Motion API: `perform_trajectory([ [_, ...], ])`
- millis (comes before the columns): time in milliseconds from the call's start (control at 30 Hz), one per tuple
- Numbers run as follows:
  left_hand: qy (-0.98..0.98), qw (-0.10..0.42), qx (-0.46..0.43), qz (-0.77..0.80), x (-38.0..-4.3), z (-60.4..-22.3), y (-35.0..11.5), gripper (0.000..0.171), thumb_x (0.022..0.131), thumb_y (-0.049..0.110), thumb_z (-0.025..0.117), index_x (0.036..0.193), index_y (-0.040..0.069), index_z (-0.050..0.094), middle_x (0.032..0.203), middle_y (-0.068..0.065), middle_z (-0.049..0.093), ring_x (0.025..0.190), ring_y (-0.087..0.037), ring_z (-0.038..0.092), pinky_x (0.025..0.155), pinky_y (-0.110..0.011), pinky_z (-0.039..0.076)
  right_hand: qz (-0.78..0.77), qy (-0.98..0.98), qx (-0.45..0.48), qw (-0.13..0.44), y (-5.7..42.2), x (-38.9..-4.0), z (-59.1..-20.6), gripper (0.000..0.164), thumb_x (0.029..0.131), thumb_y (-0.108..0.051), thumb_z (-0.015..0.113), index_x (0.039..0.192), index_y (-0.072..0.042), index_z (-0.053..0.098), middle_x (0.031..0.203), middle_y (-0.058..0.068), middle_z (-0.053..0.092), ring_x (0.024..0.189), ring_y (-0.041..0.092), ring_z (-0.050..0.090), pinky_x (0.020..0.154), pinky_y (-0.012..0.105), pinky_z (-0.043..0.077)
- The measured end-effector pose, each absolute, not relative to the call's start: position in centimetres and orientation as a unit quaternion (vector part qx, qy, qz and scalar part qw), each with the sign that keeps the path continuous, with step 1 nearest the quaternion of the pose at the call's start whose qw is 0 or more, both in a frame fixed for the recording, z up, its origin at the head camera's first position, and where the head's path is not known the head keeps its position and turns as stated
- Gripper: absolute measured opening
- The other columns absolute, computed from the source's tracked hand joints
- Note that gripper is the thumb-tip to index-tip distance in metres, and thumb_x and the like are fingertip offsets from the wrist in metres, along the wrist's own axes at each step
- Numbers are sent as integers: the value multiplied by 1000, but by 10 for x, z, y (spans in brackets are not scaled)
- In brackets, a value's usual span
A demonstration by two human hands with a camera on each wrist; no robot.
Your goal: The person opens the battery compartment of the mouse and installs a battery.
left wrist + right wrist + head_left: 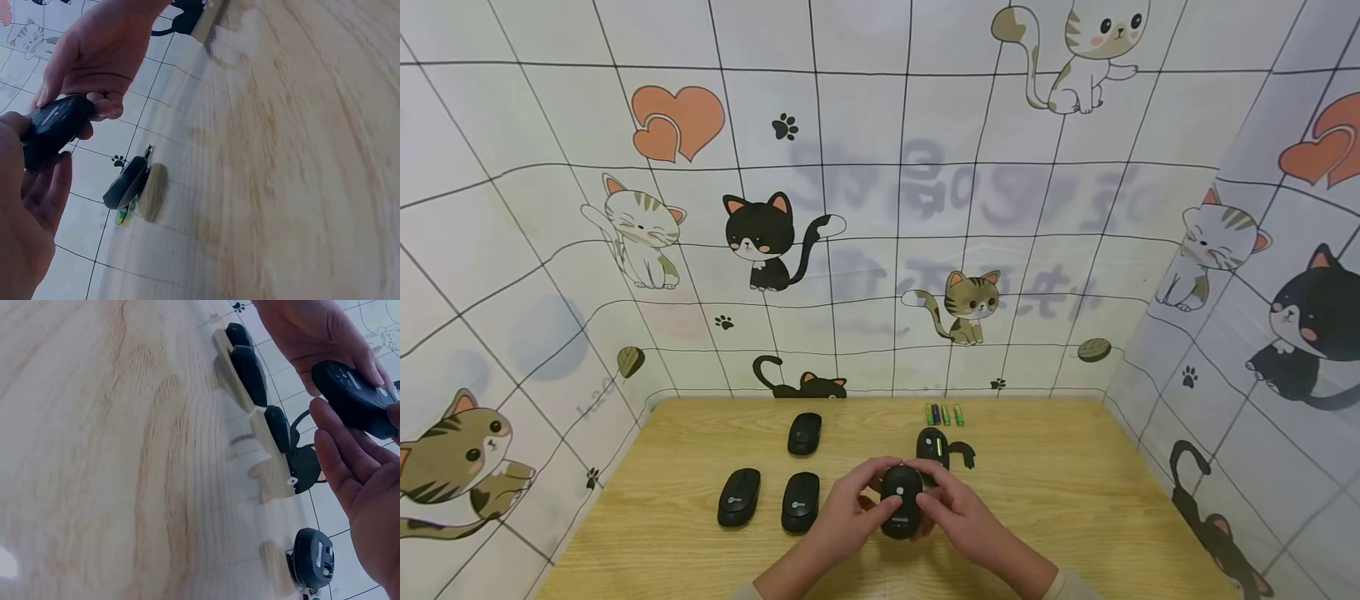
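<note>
Both hands hold one black computer mouse point(901, 492), its underside turned up and facing me, over the front of the table. The left hand point(855, 506) grips its left side, with the thumb on the underside. On the opposite side the right hand point(961, 510) grips it, thumb also on the underside and fingers along the edge. The right wrist view shows the held mouse point(350, 394) between thumbs and fingers, raised off the wood. Just behind the right hand lies a second mouse point(929, 443), underside up with its battery slot uncovered and a green battery inside.
A curved black cover point(964, 454) lies right of the opened mouse. Several small batteries point(945, 414) stand in a row behind it. At left, three black mice point(739, 497) rest top side up on the wooden table point(1045, 517). Cat-printed sheeting point(865, 208) surrounds the table.
</note>
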State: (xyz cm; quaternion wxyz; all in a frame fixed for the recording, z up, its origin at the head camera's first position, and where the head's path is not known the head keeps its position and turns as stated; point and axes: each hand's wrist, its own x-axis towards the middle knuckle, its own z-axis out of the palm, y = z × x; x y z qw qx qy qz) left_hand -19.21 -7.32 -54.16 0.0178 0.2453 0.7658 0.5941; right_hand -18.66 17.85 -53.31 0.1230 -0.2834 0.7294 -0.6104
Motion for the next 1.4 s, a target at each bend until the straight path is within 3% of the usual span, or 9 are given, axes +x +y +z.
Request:
perform_trajectory([
  [167,751,57,225,619,-192,-543,-72,43,107,22,76,149,26,65,128,-4,70,108,-21,68,81,-31,60,-626,720,-265,134,179,-187,-536,46,119,-15,52,163,-5,43,106,17,81,79,38,78,78,43,68],
  [400,720,93,213,654,-192,-545,-71,42,107,18,75,148,19,66,123,-10,66,103,-24,69,72,-33,66,-634,719,-252,135,179,-187,-540,44,118,-14,55,160,-4,47,125,20,77,93,23,80,83,37,67],
  [633,701,121,202,673,-190,-548,-71,42,107,17,74,148,15,65,123,-12,67,102,-24,69,72,-35,67,-621,738,-236,117,177,-185,-539,42,115,-12,60,156,-6,53,121,23,66,100,22,75,86,45,68],
  [900,693,136,198,680,-188,-548,-70,40,108,16,74,146,17,66,122,-12,66,105,-26,70,71,-36,67,-621,742,-223,115,172,-181,-534,49,108,-7,72,153,-9,54,140,25,62,107,28,73,91,31,64],
  [1400,686,151,187,686,-189,-550,-68,39,107,14,75,145,17,67,122,-12,67,102,-26,69,71,-37,68,-615,753,-203,120,171,-182,-532,43,106,-11,76,146,-12,61,136,22,65,91,24,72,83,30,63],
])
